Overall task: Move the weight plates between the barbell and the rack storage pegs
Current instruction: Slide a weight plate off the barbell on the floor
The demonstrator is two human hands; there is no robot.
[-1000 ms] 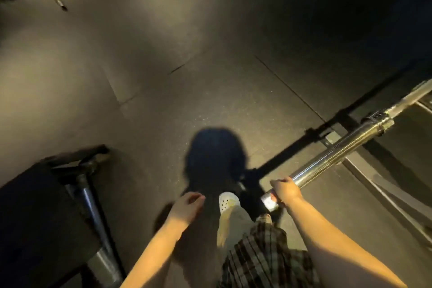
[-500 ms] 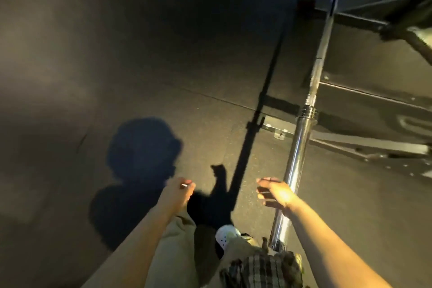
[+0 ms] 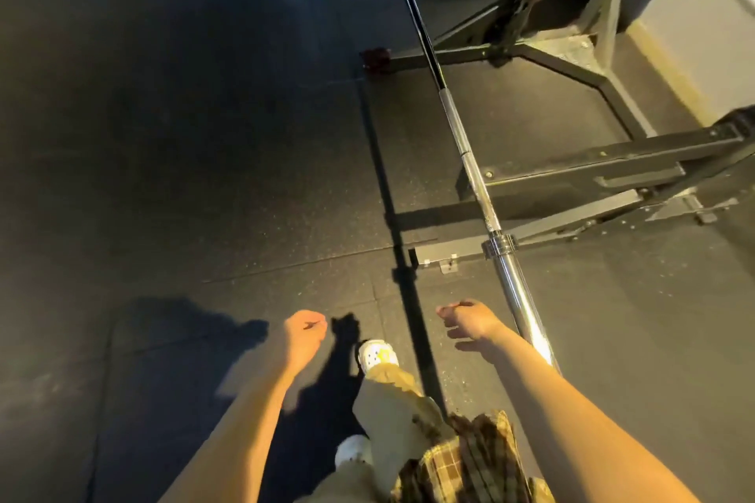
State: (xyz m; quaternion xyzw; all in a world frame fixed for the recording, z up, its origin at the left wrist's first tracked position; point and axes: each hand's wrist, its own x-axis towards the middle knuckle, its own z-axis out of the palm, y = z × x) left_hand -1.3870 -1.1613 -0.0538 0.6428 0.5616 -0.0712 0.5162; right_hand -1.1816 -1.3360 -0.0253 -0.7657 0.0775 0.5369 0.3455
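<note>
A chrome barbell (image 3: 515, 292) runs from beside my right forearm up and away toward the top centre, above the floor. Its near sleeve is bare, with no plate on it. My right hand (image 3: 470, 321) hangs just left of the sleeve, fingers loosely curled, not touching the bar and holding nothing. My left hand (image 3: 304, 335) hangs further left over the floor, also loosely curled and holding nothing. No weight plate shows plainly in view.
The rack's black steel base (image 3: 572, 176) spreads across the right under the bar, with an upright (image 3: 604, 8) at the back right. A small dark red object (image 3: 376, 57) lies by a base leg. Dark rubber floor (image 3: 163, 176) fills the left. My white shoe (image 3: 376, 355) steps forward.
My right hand has let go of the sleeve's end and now hangs beside it. The view has swung to the right, so the barbell runs away from me and the rack base shows.
</note>
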